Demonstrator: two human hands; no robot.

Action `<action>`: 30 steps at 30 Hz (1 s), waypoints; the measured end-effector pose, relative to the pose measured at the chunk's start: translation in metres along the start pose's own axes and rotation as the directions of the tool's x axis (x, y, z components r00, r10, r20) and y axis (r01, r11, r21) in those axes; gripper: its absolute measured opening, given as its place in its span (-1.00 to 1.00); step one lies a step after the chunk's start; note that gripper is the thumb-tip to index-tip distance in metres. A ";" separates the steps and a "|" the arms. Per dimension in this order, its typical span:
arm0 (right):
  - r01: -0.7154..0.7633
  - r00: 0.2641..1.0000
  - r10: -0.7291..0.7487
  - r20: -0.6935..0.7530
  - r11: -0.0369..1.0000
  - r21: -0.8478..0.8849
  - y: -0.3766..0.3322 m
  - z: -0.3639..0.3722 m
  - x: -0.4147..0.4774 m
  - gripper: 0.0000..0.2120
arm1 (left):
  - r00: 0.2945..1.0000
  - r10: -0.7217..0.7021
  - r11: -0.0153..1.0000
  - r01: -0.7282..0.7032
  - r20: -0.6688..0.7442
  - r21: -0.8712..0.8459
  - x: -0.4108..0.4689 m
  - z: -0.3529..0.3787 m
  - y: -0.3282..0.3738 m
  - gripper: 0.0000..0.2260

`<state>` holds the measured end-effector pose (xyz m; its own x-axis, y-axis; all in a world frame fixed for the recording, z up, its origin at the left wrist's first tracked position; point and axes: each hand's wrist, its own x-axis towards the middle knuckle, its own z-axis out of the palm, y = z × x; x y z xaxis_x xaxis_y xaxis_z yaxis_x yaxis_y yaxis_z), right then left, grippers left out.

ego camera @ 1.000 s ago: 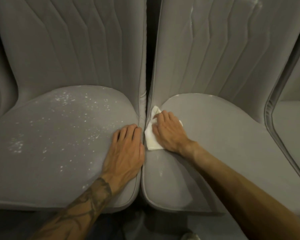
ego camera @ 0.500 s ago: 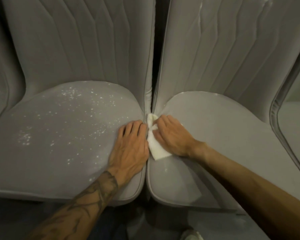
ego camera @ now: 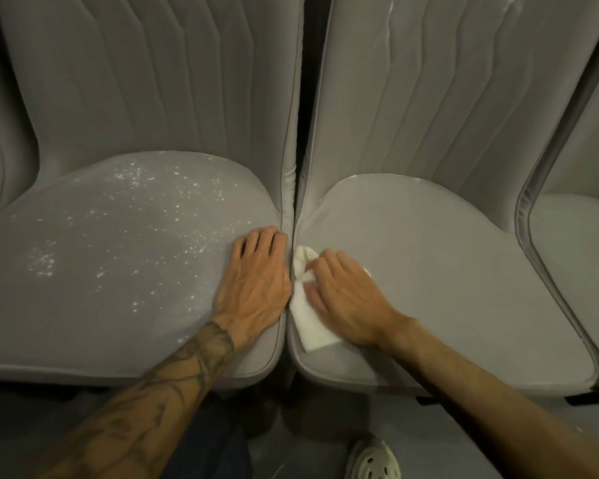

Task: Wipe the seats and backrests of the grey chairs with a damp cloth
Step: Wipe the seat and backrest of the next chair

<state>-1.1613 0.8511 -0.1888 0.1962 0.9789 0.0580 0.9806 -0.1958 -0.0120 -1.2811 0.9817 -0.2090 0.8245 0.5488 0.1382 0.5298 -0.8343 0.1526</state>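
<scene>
left chair (ego camera: pixel 118 271): grey padded seat under the left hand, scattered with white specks (ego camera: pixel 125 216) on the side away from the right hand; looks not yet wiped.
right chair (ego camera: pixel 464 288): seat under the right hand, looks free of specks; its edge sits just beside the left chair's, with a narrow gap running between the two hands.
backrests (ego camera: pixel 446 81): ribbed, upright beyond both sets of fingertips; a few pale marks high on the right one.
third chair (ego camera: pixel 574 243): well outboard of the right hand, only partly in view.
left hand (ego camera: pixel 256 288): flat, fingers straight, palm down on the left seat's inner edge, holding nothing.
right hand (ego camera: pixel 346 299): fingers curled over the cloth, pressing it onto the right seat beside the gap.
cloth (ego camera: pixel 308 326): white, folded, bunched at the fingertips, tail showing out from under the heel of the right hand. Judged light, soft, limp; best held by the folded bulk under the palm.
containers: none shows in this view.
shoe (ego camera: pixel 372 459): pale, on the floor below the right forearm.
</scene>
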 end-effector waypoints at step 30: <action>-0.578 0.773 0.561 -0.297 0.815 0.037 0.004 0.018 -0.136 -0.80 | 0.998 0.030 0.999 -0.029 -0.055 0.021 -0.003 0.004 0.002 -0.65</action>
<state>-1.1837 0.7184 -0.2146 0.7020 0.6288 0.3344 0.6859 -0.7233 -0.0799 -1.2818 0.9784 -0.2133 0.8280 0.5255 0.1959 0.5097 -0.8508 0.1277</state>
